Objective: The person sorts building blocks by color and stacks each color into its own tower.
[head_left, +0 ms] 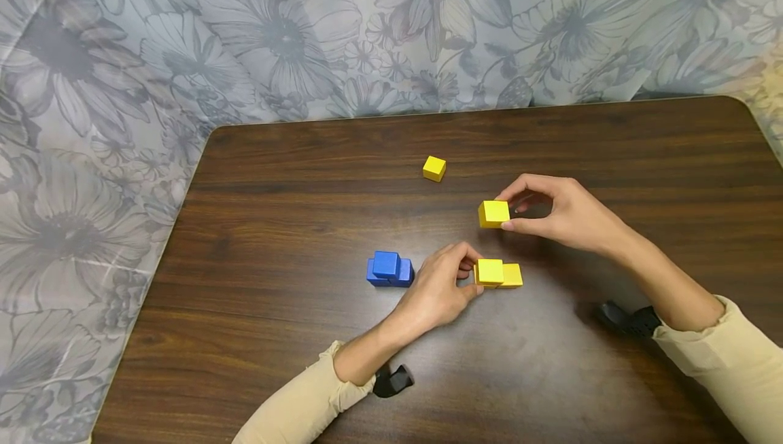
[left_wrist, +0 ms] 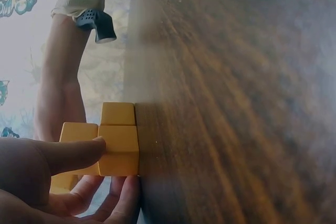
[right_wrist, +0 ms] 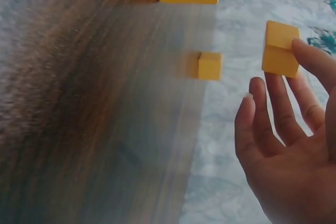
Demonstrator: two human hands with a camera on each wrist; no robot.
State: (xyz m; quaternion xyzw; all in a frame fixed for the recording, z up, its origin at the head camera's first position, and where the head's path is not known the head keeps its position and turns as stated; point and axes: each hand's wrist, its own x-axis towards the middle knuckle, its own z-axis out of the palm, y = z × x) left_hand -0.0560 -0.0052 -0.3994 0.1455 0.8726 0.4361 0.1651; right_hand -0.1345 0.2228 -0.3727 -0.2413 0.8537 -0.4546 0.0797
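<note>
My left hand point(head_left: 437, 284) is at the left side of a small stack of yellow cubes point(head_left: 490, 272). One cube rests on two that stand side by side on the table. In the left wrist view the thumb point(left_wrist: 79, 153) lies across the near faces of the stacked cubes point(left_wrist: 119, 150), and other fingers reach behind and below. Farther back and to the right, my right hand point(head_left: 565, 216) pinches a single yellow cube point(head_left: 494, 214) between thumb and fingertips. The right wrist view shows this held cube point(right_wrist: 281, 48) raised off the table.
Another yellow cube point(head_left: 434, 168) sits alone toward the back of the brown wooden table point(head_left: 293, 192). Left of my left hand stand blue cubes point(head_left: 387, 265), one on top of others. A floral cloth point(head_left: 281, 43) hangs behind the table's far edge.
</note>
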